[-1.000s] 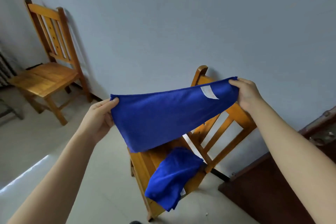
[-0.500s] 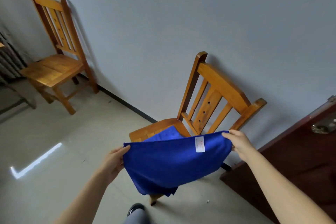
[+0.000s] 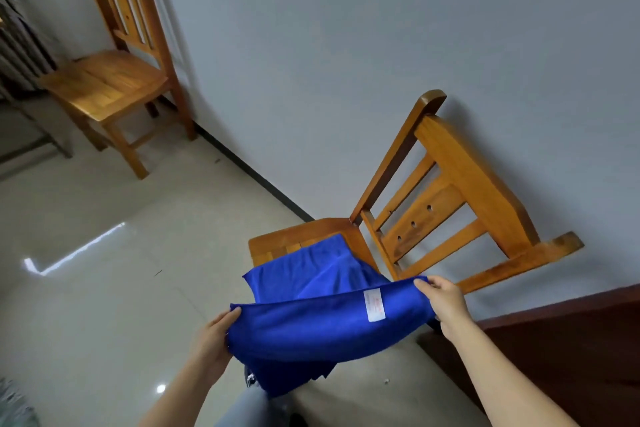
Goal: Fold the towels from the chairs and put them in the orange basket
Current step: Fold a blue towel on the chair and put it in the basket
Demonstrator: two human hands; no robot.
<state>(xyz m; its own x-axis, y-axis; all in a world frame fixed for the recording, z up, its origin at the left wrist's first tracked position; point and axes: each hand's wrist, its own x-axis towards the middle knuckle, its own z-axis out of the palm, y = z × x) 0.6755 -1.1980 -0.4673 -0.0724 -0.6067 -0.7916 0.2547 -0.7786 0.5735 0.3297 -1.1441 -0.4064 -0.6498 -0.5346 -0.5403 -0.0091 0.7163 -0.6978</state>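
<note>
Blue towel point(image 3: 322, 329) is stretched between both hands at lower centre: left hand point(image 3: 211, 340) and right hand point(image 3: 445, 305) each pinch an end, its white label point(image 3: 374, 305) facing up.

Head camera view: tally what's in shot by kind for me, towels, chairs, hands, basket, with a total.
Blue cloth towels: 2, the held towel and the seat towel.
Orange-brown wooden chairs: 2, the near chair and the far chair.
Hands: 2, the left hand and the right hand, both gripping the held towel.
Orange basket: 0 in view.
Total: 6.
</note>
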